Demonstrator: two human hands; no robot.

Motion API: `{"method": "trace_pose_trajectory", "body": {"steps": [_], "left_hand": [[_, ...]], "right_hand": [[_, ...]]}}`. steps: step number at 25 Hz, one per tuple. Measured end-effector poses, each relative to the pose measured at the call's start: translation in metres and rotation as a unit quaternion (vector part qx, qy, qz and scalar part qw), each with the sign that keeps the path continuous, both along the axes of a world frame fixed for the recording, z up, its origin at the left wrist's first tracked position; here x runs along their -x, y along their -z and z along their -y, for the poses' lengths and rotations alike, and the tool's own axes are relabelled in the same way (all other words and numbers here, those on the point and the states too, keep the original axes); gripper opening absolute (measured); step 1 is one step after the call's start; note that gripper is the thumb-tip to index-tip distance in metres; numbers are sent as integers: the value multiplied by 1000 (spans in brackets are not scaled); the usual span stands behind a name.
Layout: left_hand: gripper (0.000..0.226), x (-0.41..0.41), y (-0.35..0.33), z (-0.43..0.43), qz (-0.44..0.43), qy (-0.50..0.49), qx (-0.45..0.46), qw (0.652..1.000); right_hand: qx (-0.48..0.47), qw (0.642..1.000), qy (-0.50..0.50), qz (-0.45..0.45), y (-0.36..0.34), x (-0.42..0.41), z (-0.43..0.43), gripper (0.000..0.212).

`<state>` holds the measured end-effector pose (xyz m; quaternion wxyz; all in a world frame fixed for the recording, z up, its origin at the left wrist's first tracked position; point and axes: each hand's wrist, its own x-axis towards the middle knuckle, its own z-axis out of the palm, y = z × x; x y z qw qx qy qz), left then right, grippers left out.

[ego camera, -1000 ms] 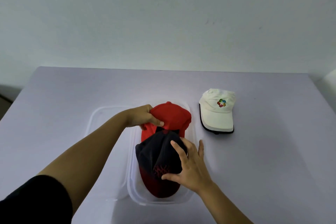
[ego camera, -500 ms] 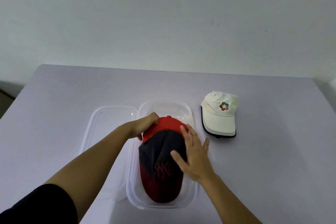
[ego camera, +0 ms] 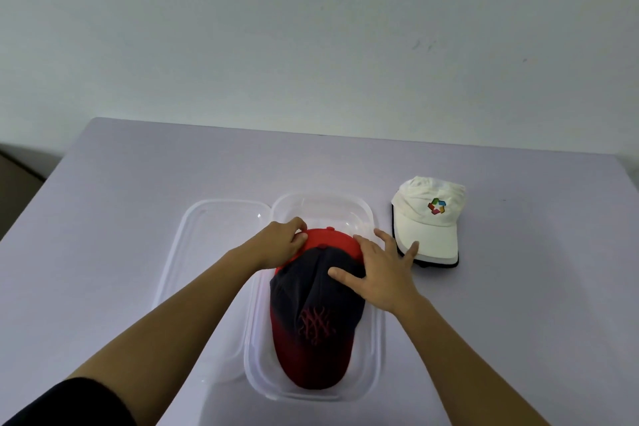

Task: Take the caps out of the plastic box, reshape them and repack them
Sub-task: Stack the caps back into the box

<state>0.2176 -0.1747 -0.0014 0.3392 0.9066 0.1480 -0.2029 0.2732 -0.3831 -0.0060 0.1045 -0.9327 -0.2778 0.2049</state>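
Caps sit nested in clear plastic box, long axis front-to-back: dark cap w/ brim toward the person, red cap tucked behind it. Left hand pinches red cap's left edge; right hand lies flat, fingers spread, on dark crown. White cap waits on table, nearer right hand, prob next in.
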Motion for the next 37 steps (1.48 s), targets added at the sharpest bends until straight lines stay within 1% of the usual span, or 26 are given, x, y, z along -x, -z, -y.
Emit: {"method": "trace_pose_trajectory", "body": {"steps": [2, 4, 7, 8, 9, 12, 15, 18, 21, 22, 25, 27, 29, 30, 32, 34, 37], "left_hand": [[32, 4, -4, -1, 24, -23, 48, 998], [24, 12, -8, -8, 29, -11, 100, 994], [13, 22, -13, -22, 0, 68, 91, 994], [11, 24, -14, -24, -12, 80, 84, 993], [16, 25, -14, -25, -15, 91, 68, 993], [25, 23, -9, -24, 4, 128, 2, 992], [23, 22, -2, -18, 17, 141, -37, 989], [19, 23, -3, -21, 26, 131, -33, 990], [7, 25, -7, -33, 6, 111, 21, 994], [7, 26, -8, -35, -4, 114, 22, 993], [9, 24, -3, -35, 2, 152, -29, 988], [9, 24, -4, -33, 16, 125, -9, 992], [24, 23, -12, -32, 43, 46, 56, 996], [30, 20, -18, -29, 74, 1, 80, 994], [36, 6, -31, -18, 158, -60, 88, 982], [41, -16, -42, -2, 217, -87, 89, 968], [42, -62, -50, 30, 221, -102, 136, 960]], "right_hand": [[-28, 999, 17, -13, 2, 2, 2, 86], [-66, 997, 22, -34, 3, 3, 4, 64], [-73, 995, 23, -59, 5, 1, 4, 32], [-69, 995, 27, -63, 6, 0, 4, 26], [-64, 995, 29, -65, 7, -2, 4, 24], [-43, 997, 25, -54, 8, -3, 3, 28], [0, 1000, 11, -24, 5, -3, 2, 34], [7, 1000, 8, -2, 5, -5, 3, 32], [-28, 999, 10, -29, 8, -6, 7, 29], [-33, 999, 7, -35, 9, -6, 9, 28], [-38, 999, -3, -16, 11, -5, 11, 22], [-82, 996, 10, -11, 11, -4, 11, 22], [-163, 986, 18, -3, 14, -5, 13, 32], [-206, 978, 27, 6, 16, -6, 15, 38], [-259, 963, 76, 24, 22, -13, 22, 47], [-277, 949, 146, 42, 29, -22, 30, 54], [-273, 928, 241, 83, 41, -38, 47, 61]]}}
